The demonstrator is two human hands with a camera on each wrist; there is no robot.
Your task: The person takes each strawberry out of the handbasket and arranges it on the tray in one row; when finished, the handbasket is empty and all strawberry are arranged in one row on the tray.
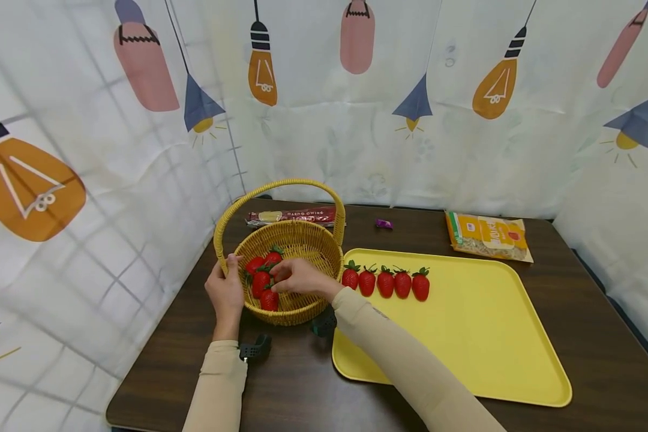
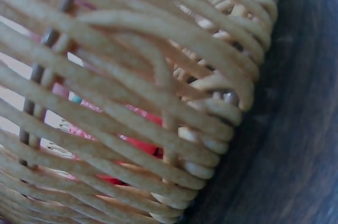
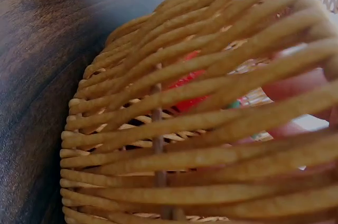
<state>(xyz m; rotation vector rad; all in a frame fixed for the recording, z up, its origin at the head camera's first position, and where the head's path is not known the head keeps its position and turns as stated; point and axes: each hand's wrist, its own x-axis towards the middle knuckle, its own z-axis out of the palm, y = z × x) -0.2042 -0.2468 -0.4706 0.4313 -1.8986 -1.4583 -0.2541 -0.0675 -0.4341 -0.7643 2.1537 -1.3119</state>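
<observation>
In the head view a yellow wicker basket [image 1: 291,315] with a tall arched handle stands on the left of the table. My left hand [image 1: 227,294] grips it where the handle meets the left rim. Several red strawberries [image 1: 260,284] with green leaves lie inside at the left. My right hand [image 1: 302,279] reaches over the right rim, thumb and fingers slightly parted, fingertips right at the leaves of the nearest strawberry [image 1: 270,301]. Through the weave in the right wrist view, that hand's fingers [image 3: 301,92] show beside a red strawberry [image 3: 190,86]. The left wrist view is filled by basket weave [image 2: 127,76].
A yellow tray [image 1: 480,336] lies to the right, under my right forearm, with a row of several strawberries [image 1: 386,282] along its far left. Behind are a red long packet [image 1: 308,215], a small purple wrapped piece [image 1: 384,224] and a yellow bag [image 1: 488,235]. Patterned curtains surround the table.
</observation>
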